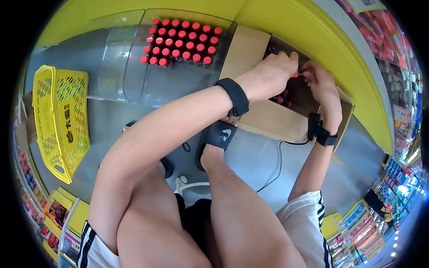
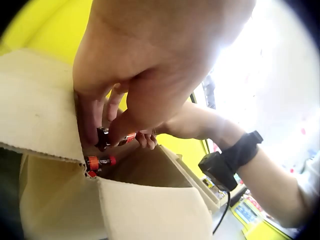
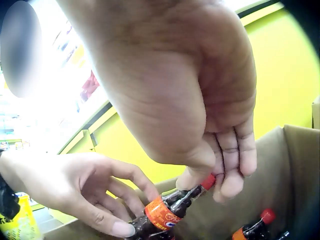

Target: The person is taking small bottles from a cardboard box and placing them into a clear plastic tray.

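Observation:
Over an open cardboard box (image 1: 248, 53), the left hand (image 1: 277, 73) (image 2: 150, 65) (image 3: 95, 192) grips a dark bottle (image 3: 162, 215) by its orange-labelled body, thumb on one side and fingers on the other. At the bottle's other end, the right hand (image 1: 321, 85) (image 3: 200, 90) pinches around the red cap (image 3: 208, 181) with thumb and fingertips. The left wrist view shows the right hand's fingertips (image 2: 146, 140) beyond the left thumb. More red-capped bottles lie inside the box, one (image 2: 100, 162) beside the flap and one (image 3: 255, 231) below the right hand.
Rows of upright red-capped bottles (image 1: 178, 43) stand in a clear bin (image 1: 107, 67) left of the box. A yellow basket (image 1: 82, 116) is at the far left. A black cable (image 1: 280, 161) runs from the right wrist. A yellow panel (image 1: 295, 27) borders the box; stocked shelves are at the sides.

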The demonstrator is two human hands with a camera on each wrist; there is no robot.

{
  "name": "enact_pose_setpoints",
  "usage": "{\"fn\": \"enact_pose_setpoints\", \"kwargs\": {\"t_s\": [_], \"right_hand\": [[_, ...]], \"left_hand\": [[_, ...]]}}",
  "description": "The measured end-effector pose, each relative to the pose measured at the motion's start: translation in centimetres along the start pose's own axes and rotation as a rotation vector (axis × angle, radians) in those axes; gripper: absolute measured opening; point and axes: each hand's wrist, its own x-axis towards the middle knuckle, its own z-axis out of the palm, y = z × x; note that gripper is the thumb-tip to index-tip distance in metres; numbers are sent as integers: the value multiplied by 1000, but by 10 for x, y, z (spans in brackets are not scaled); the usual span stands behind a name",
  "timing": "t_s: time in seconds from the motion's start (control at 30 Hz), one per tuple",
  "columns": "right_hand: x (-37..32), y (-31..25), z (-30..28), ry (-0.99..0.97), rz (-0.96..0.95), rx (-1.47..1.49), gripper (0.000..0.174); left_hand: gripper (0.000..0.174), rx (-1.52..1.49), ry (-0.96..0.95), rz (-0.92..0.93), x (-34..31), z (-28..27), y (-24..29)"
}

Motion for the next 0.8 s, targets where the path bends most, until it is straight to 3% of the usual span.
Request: {"fn": "enact_pose_setpoints", "kwargs": {"t_s": [0.23,0.33,0.6,0.8], "right_hand": [[-13,-41,-2,82,-46,69,17],[-13,-53,-2,78,-75,111,20],[-15,-108,13,159,-173,273,22],[-15,-156,28,72,-294,230,23]], "left_hand": [[16,-14,126,84,-31,-41,11],[28,-29,28,-35,-43,-54,15],[33,-23,231,-65,-88,-71,-15],[38,-174,302,-245,-117,-82,-46]]}}
